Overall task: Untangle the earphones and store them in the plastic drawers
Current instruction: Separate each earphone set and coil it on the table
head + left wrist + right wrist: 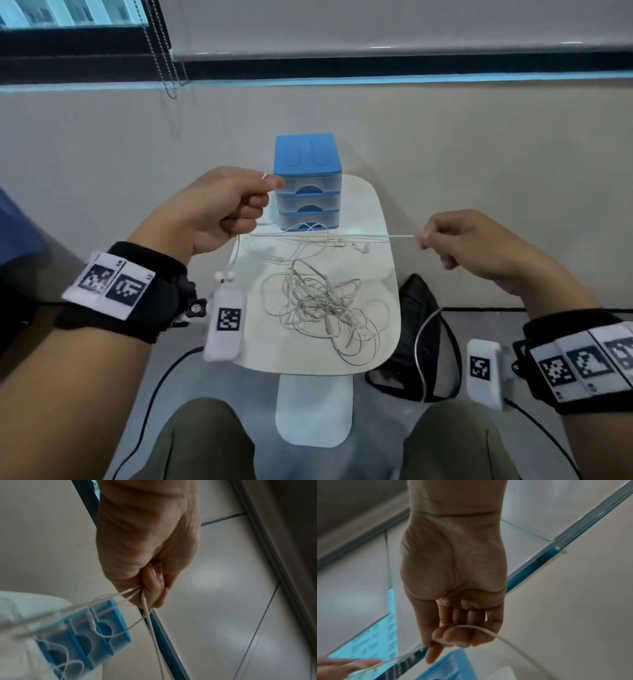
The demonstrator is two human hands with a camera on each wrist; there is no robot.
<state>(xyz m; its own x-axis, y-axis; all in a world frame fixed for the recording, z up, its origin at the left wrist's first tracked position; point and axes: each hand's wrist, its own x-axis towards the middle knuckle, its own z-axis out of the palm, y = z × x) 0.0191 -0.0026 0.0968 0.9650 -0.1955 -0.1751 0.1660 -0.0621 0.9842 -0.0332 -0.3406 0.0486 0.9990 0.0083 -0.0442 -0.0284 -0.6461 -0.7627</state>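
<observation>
Partly hidden: earphones point(322, 305) knot.

Black wrist straps point(144, 291) carry white square-code tags; a white coded camera block point(226, 320) sits beside each strap. Olive trousers point(205, 442). Both forearms bare.

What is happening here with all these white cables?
A person is untangling earphones over a small white table. The left hand grips several strands of cable, and the right hand pinches one strand, pulled straight between the two hands. A big tangle lies on the table. The blue drawers stand at the far end, all three shut, so nothing is stored yet.
</observation>
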